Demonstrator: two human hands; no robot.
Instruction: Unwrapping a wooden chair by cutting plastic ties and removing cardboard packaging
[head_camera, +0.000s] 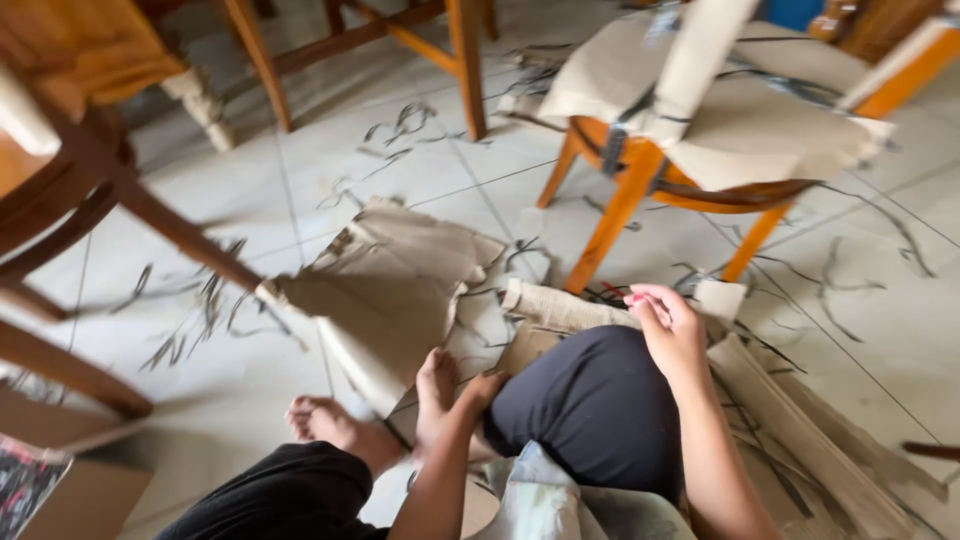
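I sit on the tiled floor in black trousers with my bare feet (380, 420) out in front. My right hand (668, 328) rests on my raised right knee (590, 400), its fingers curled in, with a speck of red at the fingertips; nothing large is in it. My left hand (482, 388) is tucked low between my right foot and that knee, and its fingers are mostly hidden. Just beyond my feet lie torn beige pieces of upholstery backing (390, 290), and a strip of woven burlap (560, 308) lies by my knee.
An orange wooden chair (620, 200) draped with cream fabric (740, 120) stands ahead on the right. Dark wooden chair legs (150, 215) cross the left side. More chair legs (465, 60) are behind. Thin dark strips (200, 310) litter the tiles, and flat cardboard pieces (800, 430) lie at my right.
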